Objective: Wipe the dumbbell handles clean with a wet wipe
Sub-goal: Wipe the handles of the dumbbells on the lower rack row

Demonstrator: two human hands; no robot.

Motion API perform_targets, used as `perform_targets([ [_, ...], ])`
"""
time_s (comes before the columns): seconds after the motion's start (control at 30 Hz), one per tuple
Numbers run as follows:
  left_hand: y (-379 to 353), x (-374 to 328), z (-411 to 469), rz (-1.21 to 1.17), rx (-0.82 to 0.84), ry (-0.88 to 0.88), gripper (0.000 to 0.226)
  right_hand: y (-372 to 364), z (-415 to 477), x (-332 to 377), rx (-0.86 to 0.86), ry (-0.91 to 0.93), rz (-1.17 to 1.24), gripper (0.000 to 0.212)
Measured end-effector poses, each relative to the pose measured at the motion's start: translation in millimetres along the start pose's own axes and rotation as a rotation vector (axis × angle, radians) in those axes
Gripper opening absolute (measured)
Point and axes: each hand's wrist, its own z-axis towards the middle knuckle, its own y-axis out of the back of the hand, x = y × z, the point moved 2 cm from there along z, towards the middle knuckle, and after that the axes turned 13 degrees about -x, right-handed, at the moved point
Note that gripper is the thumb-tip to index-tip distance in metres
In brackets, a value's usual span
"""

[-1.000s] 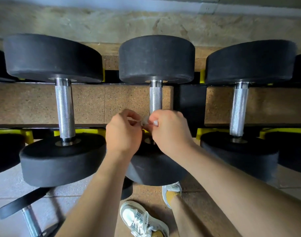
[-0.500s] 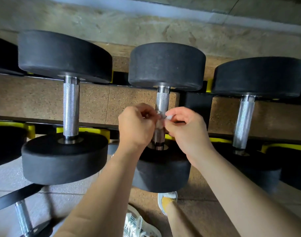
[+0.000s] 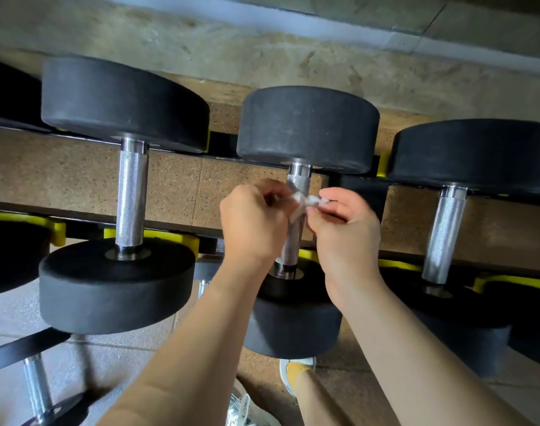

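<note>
Parted, left hand (image 3: 252,224) and right hand (image 3: 347,233) grips pinch crumpled wipe (image 3: 303,202) across knurled handle (image 3: 298,182)

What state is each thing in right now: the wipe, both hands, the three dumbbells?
wet wipe, bunched, held between both hands in front of the middle handle.
left hand, pinches one end of the wet wipe.
right hand, pinches the other end.
middle dumbbell, on the rack, handle partly hidden by the hands.
left dumbbell, racked, handle bare, untouched.
right dumbbell, racked, handle bare, untouched.

Black dumbbell heads (image 3: 307,127), silver knurled handles (image 3: 131,198), yellow cradles (image 3: 173,238), white wipe (image 3: 304,200).
</note>
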Motion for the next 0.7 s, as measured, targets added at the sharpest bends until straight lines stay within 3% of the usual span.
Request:
perform_targets([
  [0.1,-8.7,-8.6,12.1,-0.158,-0.093,0.15,0.021,1.6,1.3,6.3,0.054,0.112,-0.039,0.025],
  [0.17,-8.2,-5.6,7.0,-0.155,-0.092,0.161,0.023,3.8,5.8,9.6,0.063,0.179,-0.059,0.019],
  [0.33,8.8,12.8,-27.4,0.314,0.183,-0.065,0.004,11.2,4.3,4.4,0.277,0.292,-0.294,0.019],
  [0.43,8.1,11.6,-30.8,0.574,0.332,-0.141,0.016,21.9,2.4,-4.9,0.444,0.363,-0.58,0.018],
  [0.57,14.3,19.4,-24.9,0.604,0.39,-0.094,0.013,31.3,-4.4,-3.1,0.68,0.407,-0.804,0.013],
  [0.7,25.5,26.6,-15.3,0.603,0.378,-0.024,0.01,21.9,-11.4,3.0,0.799,0.499,-0.833,0.017],
])
